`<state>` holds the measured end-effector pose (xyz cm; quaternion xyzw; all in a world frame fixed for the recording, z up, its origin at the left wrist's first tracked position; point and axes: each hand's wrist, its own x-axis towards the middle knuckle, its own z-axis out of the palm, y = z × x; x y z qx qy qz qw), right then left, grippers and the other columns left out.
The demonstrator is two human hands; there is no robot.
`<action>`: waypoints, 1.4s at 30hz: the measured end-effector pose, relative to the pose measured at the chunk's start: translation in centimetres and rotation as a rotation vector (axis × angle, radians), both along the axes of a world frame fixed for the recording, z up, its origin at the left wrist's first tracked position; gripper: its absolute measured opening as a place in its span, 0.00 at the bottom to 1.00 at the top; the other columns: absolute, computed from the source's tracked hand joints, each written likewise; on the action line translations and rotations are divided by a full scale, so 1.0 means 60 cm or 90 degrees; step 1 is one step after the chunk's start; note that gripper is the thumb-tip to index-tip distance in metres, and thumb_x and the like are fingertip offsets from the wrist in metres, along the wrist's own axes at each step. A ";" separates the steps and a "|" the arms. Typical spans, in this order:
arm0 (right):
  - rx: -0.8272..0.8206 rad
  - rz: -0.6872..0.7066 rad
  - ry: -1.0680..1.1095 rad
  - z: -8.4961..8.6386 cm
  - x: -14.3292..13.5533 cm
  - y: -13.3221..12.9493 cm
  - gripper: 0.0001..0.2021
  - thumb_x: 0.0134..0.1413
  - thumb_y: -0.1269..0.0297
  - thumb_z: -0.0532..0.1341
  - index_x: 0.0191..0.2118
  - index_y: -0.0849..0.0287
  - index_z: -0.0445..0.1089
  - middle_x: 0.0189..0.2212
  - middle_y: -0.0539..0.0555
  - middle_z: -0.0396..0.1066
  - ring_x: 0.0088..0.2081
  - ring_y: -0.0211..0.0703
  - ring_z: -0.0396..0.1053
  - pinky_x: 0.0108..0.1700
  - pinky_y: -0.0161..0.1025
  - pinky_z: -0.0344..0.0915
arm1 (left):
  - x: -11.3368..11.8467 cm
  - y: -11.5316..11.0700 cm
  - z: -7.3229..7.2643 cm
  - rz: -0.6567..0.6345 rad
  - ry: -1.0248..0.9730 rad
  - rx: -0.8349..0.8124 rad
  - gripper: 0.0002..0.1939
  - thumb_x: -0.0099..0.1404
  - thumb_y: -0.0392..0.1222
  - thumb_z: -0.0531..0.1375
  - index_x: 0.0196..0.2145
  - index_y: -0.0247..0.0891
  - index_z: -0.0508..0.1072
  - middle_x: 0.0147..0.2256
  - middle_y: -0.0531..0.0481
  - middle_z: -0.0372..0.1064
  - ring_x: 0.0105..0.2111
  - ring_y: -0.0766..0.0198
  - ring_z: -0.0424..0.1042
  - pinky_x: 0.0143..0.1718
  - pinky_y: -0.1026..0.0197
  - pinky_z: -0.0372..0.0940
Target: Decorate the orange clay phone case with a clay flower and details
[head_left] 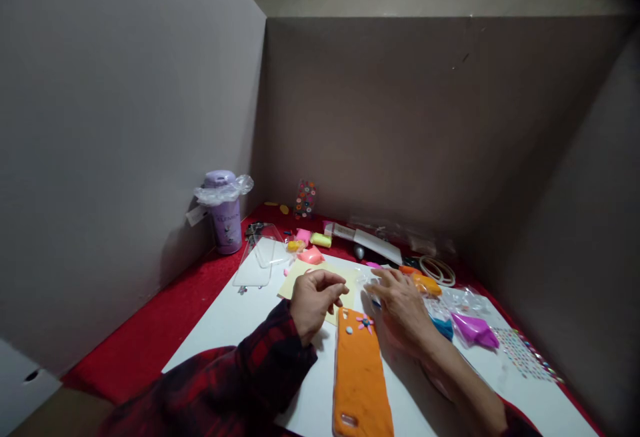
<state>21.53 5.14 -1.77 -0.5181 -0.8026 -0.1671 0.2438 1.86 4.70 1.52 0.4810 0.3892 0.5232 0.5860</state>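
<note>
An orange clay-covered phone case (361,383) lies lengthwise in front of me on the white board. Near its top are a pink clay flower (365,323) with a dark centre and a small pale round dot (349,330). Just above the case's top left corner is my left hand (314,302), its thumb and fingertips pinched together; anything between them is too small to make out. To the right of the case my right hand (403,305) reaches down with fingers apart, by clear plastic wrapping. Yellow paper (294,283) lies partly behind my left hand.
Clear phone cases (255,270) lie at the left. A purple tumbler (227,220) stands by the left wall. Wrapped clay, including magenta (475,331) and orange (426,284) packs, sits right, near a gem sheet (525,355). A button-decorated case (305,199) leans at the back.
</note>
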 end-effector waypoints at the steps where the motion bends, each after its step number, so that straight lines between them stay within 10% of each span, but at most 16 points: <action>1: 0.001 -0.008 0.014 0.003 0.001 0.000 0.15 0.47 0.79 0.54 0.35 0.54 0.73 0.44 0.54 0.68 0.45 0.49 0.61 0.41 0.44 0.56 | 0.000 0.000 -0.001 -0.003 0.003 0.004 0.08 0.47 0.38 0.62 0.25 0.30 0.71 0.23 0.47 0.70 0.18 0.71 0.63 0.16 0.69 0.53; 9: 0.045 -0.010 0.135 0.022 0.012 -0.004 0.17 0.46 0.80 0.52 0.36 0.56 0.72 0.38 0.55 0.69 0.42 0.47 0.64 0.41 0.44 0.59 | -0.001 0.003 -0.013 -0.053 -0.029 -0.019 0.11 0.46 0.41 0.64 0.26 0.29 0.72 0.20 0.52 0.67 0.15 0.75 0.60 0.17 0.69 0.55; 20: 0.013 0.078 0.320 -0.004 -0.054 -0.121 0.10 0.54 0.68 0.57 0.43 0.56 0.65 0.37 0.54 0.68 0.40 0.43 0.66 0.40 0.41 0.64 | 0.006 -0.013 -0.022 -0.223 -0.028 -0.090 0.21 0.43 0.51 0.67 0.26 0.30 0.69 0.20 0.48 0.69 0.15 0.72 0.63 0.15 0.69 0.55; 42: 0.164 0.155 0.273 -0.008 -0.058 -0.133 0.08 0.51 0.77 0.57 0.37 0.59 0.65 0.28 0.53 0.69 0.31 0.39 0.66 0.33 0.38 0.63 | 0.020 -0.042 -0.028 -0.255 0.089 -0.006 0.21 0.49 0.56 0.61 0.21 0.32 0.66 0.17 0.52 0.65 0.12 0.75 0.56 0.12 0.69 0.49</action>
